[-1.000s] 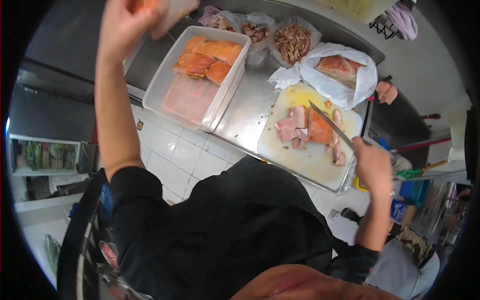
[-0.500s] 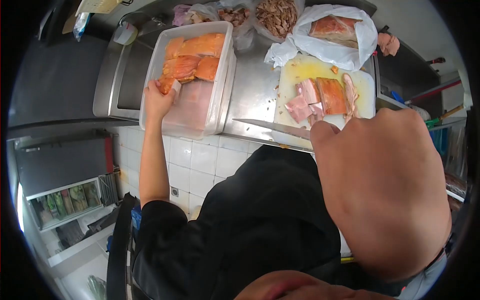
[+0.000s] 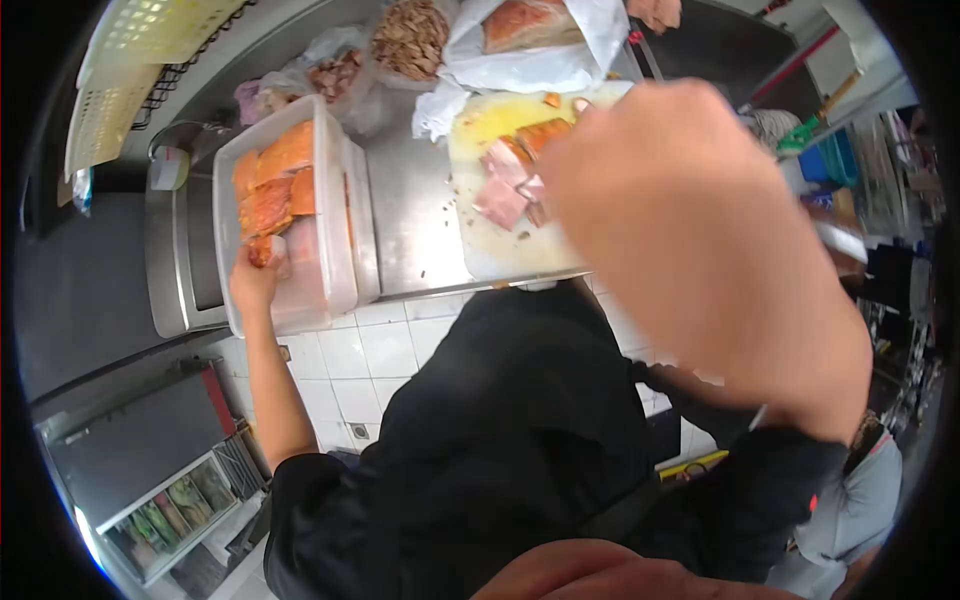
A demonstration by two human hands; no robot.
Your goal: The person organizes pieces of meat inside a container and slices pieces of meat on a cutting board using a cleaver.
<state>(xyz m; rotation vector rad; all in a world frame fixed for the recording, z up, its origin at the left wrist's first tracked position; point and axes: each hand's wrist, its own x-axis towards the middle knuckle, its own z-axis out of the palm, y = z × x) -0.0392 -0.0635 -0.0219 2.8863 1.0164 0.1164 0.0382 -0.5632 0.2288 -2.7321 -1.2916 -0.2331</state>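
My left hand [image 3: 252, 280] is inside a clear plastic tub [image 3: 338, 215], its fingers closed on a small piece of orange-skinned roast meat [image 3: 276, 252]. Larger orange-skinned slabs [image 3: 278, 175] lie at the tub's far end. Close to the camera, my right hand [image 3: 660, 180] is raised and closed, blurred by motion. The knife seen in it half a second ago is now hidden. Beneath and beyond that hand is a white cutting board [image 3: 490, 255] with pale pink cut pieces [image 3: 503, 200] and an orange-skinned chunk [image 3: 541, 136], partly covered by the hand.
A white plastic bag [image 3: 520, 68] with a large meat slab stands behind the board. Beside it are bags of brown chopped pieces [image 3: 410, 40]. The steel counter [image 3: 410, 200] carries small crumbs. A sink [image 3: 205, 240] lies left of the tub.
The view has shifted, so the counter sits further left. My right hand has risen over the board and its knife blade has gone out of sight. My left hand remains in the tub with the meat.
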